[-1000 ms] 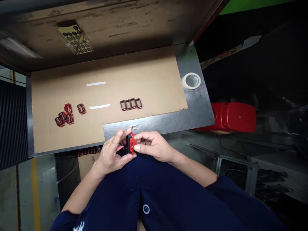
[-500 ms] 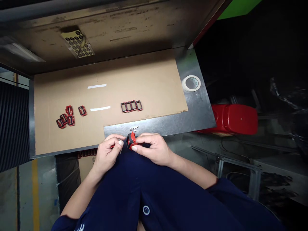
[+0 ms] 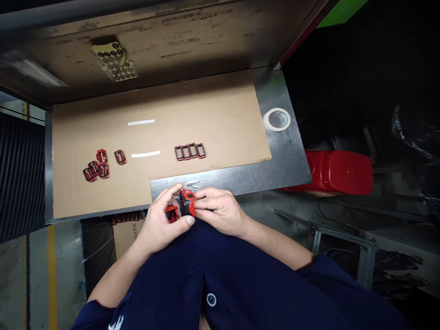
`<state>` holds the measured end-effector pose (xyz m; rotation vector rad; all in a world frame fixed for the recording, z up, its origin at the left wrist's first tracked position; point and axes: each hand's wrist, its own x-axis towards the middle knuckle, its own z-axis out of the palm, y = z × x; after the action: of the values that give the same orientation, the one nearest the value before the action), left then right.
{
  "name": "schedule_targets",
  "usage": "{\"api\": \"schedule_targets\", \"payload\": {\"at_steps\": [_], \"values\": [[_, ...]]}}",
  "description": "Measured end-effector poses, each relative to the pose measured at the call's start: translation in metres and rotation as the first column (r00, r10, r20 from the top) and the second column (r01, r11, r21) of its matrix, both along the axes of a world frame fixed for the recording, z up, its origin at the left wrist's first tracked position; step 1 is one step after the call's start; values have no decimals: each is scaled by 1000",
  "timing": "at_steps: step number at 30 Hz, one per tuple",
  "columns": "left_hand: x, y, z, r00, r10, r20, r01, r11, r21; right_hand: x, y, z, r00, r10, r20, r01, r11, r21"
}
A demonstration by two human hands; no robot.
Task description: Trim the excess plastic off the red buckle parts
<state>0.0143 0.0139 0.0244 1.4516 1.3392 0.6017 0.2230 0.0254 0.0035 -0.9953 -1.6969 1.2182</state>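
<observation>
Low in front of my shirt, just off the table's front edge, my right hand (image 3: 220, 211) pinches a small red and black plastic housing (image 3: 188, 201) between thumb and fingers. Facing it from the left is my left hand (image 3: 161, 224), curled around a second red plastic part (image 3: 172, 213); the rest of that part is hidden by the fingers. The left thumb and index finger stretch to the near and far ends of the housing; I cannot tell whether they touch it. Small metal tweezers (image 3: 193, 184) lie on the metal strip just beyond my hands.
Several red and black frames (image 3: 189, 151) stand in a row on the cardboard sheet (image 3: 213, 110). More red-black parts (image 3: 96, 166) are grouped at the left, near white tape strips (image 3: 145, 154). A tape roll (image 3: 277, 120) rests at right; a red stool (image 3: 347, 172) stands beyond.
My left hand has opened its pinch and moved right, up to the housing, showing the red part in its palm. The housing has turned in my right fingers.
</observation>
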Motion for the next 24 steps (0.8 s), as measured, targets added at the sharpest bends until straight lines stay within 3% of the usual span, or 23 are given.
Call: {"api": "schedule_targets", "payload": {"at_steps": [10,17,24], "values": [[7,2,0,1000,14,-11,-13,995,101,0,1,-1,998,-24,63,17,994,108],[6,-2,-4,995,6,-104,27,947,319,-3,2,3,999,-53,-5,53,998,36],[5,-5,-6,990,-37,-139,94,899,429,-2,0,0,997,-71,-39,72,997,23]]}}
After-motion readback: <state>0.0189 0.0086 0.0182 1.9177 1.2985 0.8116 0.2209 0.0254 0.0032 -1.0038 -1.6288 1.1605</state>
